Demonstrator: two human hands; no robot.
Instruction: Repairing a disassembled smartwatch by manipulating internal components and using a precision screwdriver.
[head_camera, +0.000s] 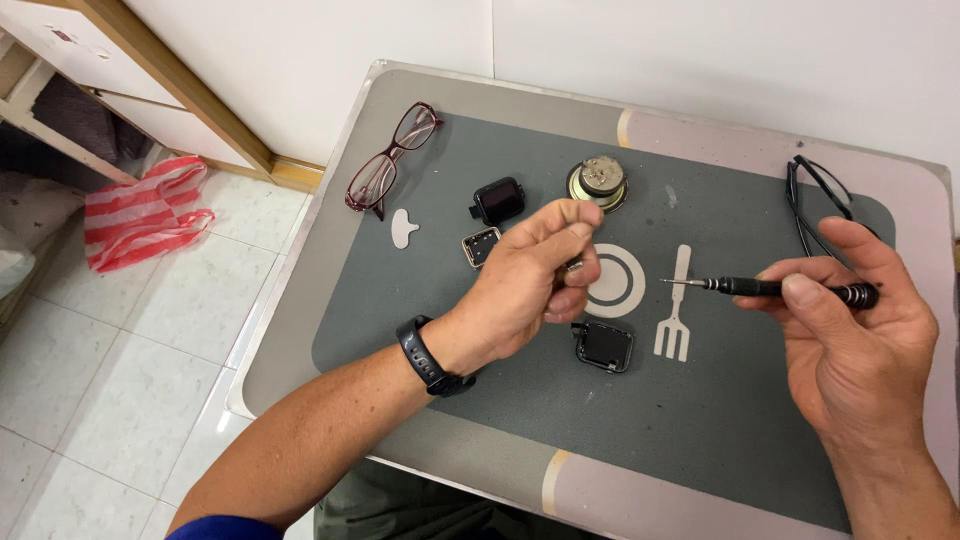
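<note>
Left hand (525, 290), raised over the grey mat (700, 420) on the counter (640, 495), pinches a tiny metal part (574, 265) in closed fingers. Right hand (850, 350), at 3 o'clock, grips a black screwdriver (770, 288). A square black case (604, 346) lies at 5 o'clock of the left hand.

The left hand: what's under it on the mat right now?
Under the left hand, the grey mat shows a printed white ring and, just below, a square black watch case. The fingers pinch a small part, mostly hidden. The ring's left edge is covered.
</note>
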